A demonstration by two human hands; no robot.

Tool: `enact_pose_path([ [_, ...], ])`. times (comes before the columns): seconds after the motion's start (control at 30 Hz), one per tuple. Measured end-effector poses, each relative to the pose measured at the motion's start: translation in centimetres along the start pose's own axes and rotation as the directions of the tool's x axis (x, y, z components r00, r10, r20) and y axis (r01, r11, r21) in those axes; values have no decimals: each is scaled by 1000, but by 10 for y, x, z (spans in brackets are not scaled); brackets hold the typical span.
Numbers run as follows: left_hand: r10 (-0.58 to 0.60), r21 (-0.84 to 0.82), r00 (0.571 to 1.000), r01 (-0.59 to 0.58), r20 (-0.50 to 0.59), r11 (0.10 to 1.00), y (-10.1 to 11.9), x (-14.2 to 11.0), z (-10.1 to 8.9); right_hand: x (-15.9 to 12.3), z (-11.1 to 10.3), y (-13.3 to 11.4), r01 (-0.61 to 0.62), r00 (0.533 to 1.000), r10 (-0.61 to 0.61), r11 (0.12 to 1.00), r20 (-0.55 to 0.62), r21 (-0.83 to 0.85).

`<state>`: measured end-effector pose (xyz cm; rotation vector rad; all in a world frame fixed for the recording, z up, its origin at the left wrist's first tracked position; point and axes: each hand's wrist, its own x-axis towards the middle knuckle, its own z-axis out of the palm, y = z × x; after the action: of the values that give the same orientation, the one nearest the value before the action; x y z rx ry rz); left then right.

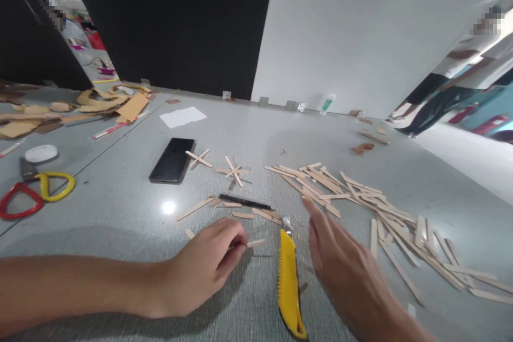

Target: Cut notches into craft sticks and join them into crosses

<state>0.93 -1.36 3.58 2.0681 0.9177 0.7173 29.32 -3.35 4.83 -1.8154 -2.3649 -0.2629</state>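
Observation:
My left hand (206,264) is closed on a wooden craft stick (255,243), whose pale end sticks out past the fingertips. My right hand (340,262) rests low over the table, its fingers stretched toward the near edge of a loose pile of craft sticks (320,184); nothing shows in it. Between the two hands lies a yellow utility knife (287,278) with its metal tip facing away from me. Beyond it a black pen (245,202) lies among short cut stick pieces (243,216). Two small crossed-stick shapes, one star-like (234,171), sit further back.
A black phone (172,160) lies left of centre, with white paper (183,116) behind it. At far left are red-and-yellow-handled scissors (58,187), a white mouse (41,153) and cardboard scraps (132,107). Black and grey panels (336,26) border the table's back. People stand beyond at both sides.

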Motion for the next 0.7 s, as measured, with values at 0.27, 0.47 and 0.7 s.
enact_pose_path([
  [0.27,-222,-520,961,274,161,809,39,3,-26,7,-13,41,-189,936,267,931,229,-311],
  [0.47,-227,-573,961,276,157,771,62,0,-45,11,-29,28,-250,945,284,947,161,-200],
  [0.7,-148,-605,985,169,85,778,76,-8,-56,1,-65,-12,-40,971,127,922,-203,385],
])
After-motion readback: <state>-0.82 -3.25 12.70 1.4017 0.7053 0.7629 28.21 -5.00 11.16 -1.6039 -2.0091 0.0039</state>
